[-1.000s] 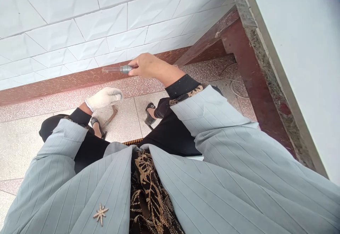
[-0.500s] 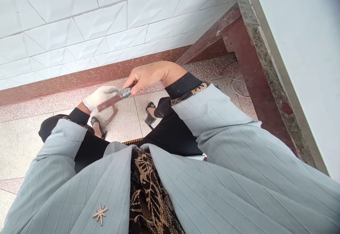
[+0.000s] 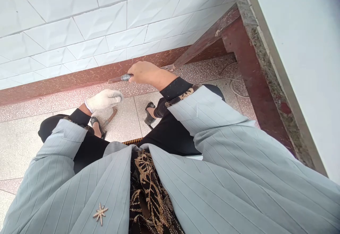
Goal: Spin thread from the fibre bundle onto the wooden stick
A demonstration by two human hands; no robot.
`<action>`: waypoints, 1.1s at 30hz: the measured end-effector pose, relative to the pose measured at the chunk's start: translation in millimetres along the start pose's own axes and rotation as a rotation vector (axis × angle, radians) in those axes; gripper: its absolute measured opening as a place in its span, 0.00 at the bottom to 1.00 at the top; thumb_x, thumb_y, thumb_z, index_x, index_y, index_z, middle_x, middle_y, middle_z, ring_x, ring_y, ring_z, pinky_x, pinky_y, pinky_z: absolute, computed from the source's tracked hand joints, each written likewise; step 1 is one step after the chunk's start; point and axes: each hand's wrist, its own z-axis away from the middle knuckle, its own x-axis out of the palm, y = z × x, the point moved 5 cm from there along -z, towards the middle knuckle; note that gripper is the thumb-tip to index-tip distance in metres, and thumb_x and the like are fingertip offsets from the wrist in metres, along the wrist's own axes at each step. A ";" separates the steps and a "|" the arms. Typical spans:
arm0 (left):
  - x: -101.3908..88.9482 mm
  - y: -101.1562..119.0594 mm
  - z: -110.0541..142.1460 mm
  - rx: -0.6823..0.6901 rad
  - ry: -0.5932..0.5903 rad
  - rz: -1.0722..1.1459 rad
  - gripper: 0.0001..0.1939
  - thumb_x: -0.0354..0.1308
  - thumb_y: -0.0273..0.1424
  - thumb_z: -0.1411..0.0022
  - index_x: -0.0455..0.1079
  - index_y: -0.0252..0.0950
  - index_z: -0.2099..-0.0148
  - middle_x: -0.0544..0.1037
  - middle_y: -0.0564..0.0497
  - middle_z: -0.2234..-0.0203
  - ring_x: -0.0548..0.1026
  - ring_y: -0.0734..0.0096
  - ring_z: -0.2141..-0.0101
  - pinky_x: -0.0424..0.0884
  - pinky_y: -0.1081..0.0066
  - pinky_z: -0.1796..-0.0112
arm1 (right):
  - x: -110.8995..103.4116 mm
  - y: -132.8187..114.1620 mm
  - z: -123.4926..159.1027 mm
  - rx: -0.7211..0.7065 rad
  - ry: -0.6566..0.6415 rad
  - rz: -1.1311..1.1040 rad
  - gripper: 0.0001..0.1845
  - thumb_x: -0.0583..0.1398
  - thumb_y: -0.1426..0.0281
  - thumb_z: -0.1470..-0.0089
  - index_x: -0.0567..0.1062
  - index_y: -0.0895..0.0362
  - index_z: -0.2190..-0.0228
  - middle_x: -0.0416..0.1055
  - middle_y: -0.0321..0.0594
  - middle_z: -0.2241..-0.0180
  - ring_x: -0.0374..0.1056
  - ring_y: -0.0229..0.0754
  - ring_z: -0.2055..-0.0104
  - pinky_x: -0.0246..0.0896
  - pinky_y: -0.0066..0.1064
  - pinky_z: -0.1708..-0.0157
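My right hand (image 3: pixel 145 73) is bare and closed around a long, narrow, knife-like tool (image 3: pixel 114 80). Silver wire is wound about the tool just ahead of my fingers, and its reddish-brown flat end points left, slightly blurred. My left hand (image 3: pixel 103 100), in a white knitted glove, is held lower and to the left, fingers curled and thumb pressed in. A small greyish bit shows at its fingertips, too unclear to name. Below the glove, beside my shoe, is a bent brown piece (image 3: pixel 111 116); whether it touches the floor cannot be made out.
A white tiled wall (image 3: pixel 111 21) with a reddish-brown skirting runs across the front. On the right stand a dark red frame (image 3: pixel 252 78) and a pale slab (image 3: pixel 305 50). A thin cable (image 3: pixel 235 90) lies on the speckled floor (image 3: pixel 23 142). My black shoes (image 3: pixel 150 115) are below.
The tool in my right hand swung down and left against the gloved fingers, its flat side showing, then lifted back up and away. My left hand has stayed nearly in place.
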 end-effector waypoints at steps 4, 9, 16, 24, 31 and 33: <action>-3.6 -9.4 -0.8 0.012 0.027 -0.112 0.14 0.54 0.39 0.35 0.75 0.34 0.60 0.75 0.52 0.71 0.71 0.71 0.69 0.68 0.69 0.64 | 20.9 -13.8 6.6 -0.039 -0.290 0.186 0.09 0.67 0.72 0.44 0.84 0.62 0.61 0.80 0.51 0.60 0.74 0.55 0.52 0.64 0.43 0.54; -14.0 -12.7 -2.2 0.026 0.082 -0.171 0.14 0.54 0.39 0.36 0.75 0.34 0.60 0.76 0.52 0.68 0.72 0.70 0.66 0.69 0.69 0.61 | 36.9 -25.7 21.7 -0.176 -0.634 0.049 0.07 0.65 0.72 0.41 0.84 0.63 0.63 0.74 0.39 0.75 0.71 0.42 0.66 0.59 0.37 0.60; -26.6 -13.0 -2.9 -0.060 0.202 0.023 0.12 0.57 0.38 0.38 0.72 0.34 0.62 0.70 0.53 0.75 0.64 0.75 0.75 0.62 0.73 0.72 | -2.0 -27.4 31.8 -0.473 -0.390 -0.466 0.09 0.61 0.71 0.37 0.79 0.61 0.68 0.67 0.29 0.79 0.59 0.30 0.75 0.51 0.27 0.70; -10.7 -1.2 -3.4 -0.016 0.085 0.180 0.12 0.56 0.37 0.34 0.72 0.33 0.61 0.63 0.57 0.80 0.58 0.79 0.80 0.57 0.75 0.77 | -20.6 -4.9 13.6 -0.044 0.142 -0.621 0.10 0.58 0.65 0.34 0.77 0.56 0.60 0.76 0.43 0.66 0.69 0.42 0.63 0.61 0.32 0.64; -8.0 5.8 2.3 0.038 0.044 -0.043 0.13 0.55 0.38 0.35 0.74 0.33 0.61 0.72 0.52 0.73 0.68 0.74 0.72 0.65 0.72 0.68 | 7.3 -10.4 0.9 -0.062 -0.017 0.016 0.06 0.64 0.70 0.42 0.80 0.60 0.66 0.77 0.51 0.64 0.72 0.50 0.59 0.59 0.38 0.59; -12.8 4.3 2.6 0.050 0.091 -0.125 0.13 0.54 0.38 0.35 0.74 0.34 0.62 0.74 0.52 0.70 0.70 0.72 0.69 0.67 0.71 0.64 | 17.1 -16.2 6.3 -0.077 -0.188 0.134 0.05 0.67 0.73 0.45 0.79 0.60 0.73 0.74 0.43 0.74 0.69 0.44 0.66 0.56 0.35 0.64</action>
